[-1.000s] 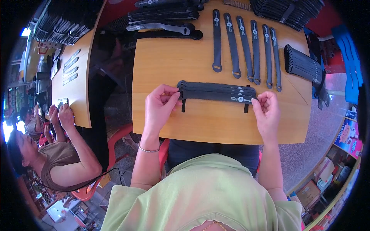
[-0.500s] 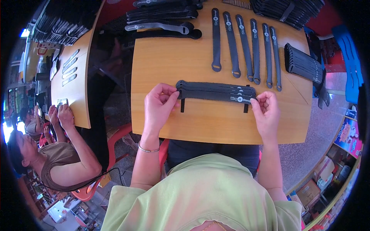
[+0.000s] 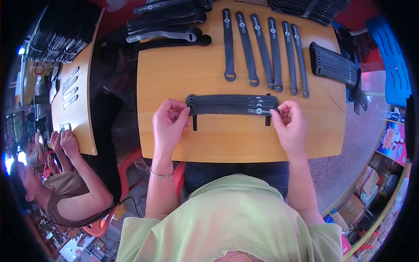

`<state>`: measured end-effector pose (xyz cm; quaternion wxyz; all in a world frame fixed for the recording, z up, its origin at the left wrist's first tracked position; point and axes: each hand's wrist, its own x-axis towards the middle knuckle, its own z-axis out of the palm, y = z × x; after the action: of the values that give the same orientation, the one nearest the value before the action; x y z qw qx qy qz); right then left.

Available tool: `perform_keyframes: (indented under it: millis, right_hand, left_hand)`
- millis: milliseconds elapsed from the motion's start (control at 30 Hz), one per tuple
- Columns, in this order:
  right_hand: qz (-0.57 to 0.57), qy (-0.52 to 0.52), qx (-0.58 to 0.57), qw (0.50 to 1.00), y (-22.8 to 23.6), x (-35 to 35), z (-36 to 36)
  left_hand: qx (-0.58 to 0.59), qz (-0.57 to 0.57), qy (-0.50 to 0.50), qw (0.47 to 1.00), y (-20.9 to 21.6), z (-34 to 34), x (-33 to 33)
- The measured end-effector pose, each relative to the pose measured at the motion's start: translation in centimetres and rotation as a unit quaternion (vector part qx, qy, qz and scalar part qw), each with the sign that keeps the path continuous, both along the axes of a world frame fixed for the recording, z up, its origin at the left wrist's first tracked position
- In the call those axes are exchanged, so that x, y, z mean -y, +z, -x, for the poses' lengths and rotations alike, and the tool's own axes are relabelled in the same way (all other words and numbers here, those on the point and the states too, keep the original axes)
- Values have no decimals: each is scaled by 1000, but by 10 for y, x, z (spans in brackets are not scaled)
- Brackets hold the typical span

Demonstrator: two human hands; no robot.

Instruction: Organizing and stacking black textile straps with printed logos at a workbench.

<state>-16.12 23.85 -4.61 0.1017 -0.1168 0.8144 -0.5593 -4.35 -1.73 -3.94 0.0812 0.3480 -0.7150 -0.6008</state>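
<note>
From my distant seat, I've got both bare hands on it: the layered stack of dark grey fabric straps lies crosswise near the middle of the pale wooden table, edges fanned like steps. The left hand pinches the left end, thumb against fingers; the right hand nips the right end at its near corner. The hands are well apart, the whole strap length between them.

Here's my worry: both grips look to be at the tips only, so I judge an uneven tug could slide the layers out of line and spoil that fan. Pull one end harder and the stack could skew. Then there's the narrow black strip poking out by the left end, and a second narrow black strip by the right; any drag across the table could shift them or twist them askew. Beyond, the six loose grey straps lie spread in a row, two close enough to touch low down; a careless reach could sweep those together.
</note>
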Motion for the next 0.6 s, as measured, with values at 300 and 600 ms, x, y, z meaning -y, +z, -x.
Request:
perform_keyframes:
  millis: [300, 600]
  right_hand:
    - [-31, -4, -45, 998, -1, 4, 1]
    - [-38, -16, -38, 998, -1, 6, 1]
  left_hand:
    - [-8, 9, 2, 1000, -3, 0, -1]
    - [-10, 9, 3, 1000, -2, 1, -2]
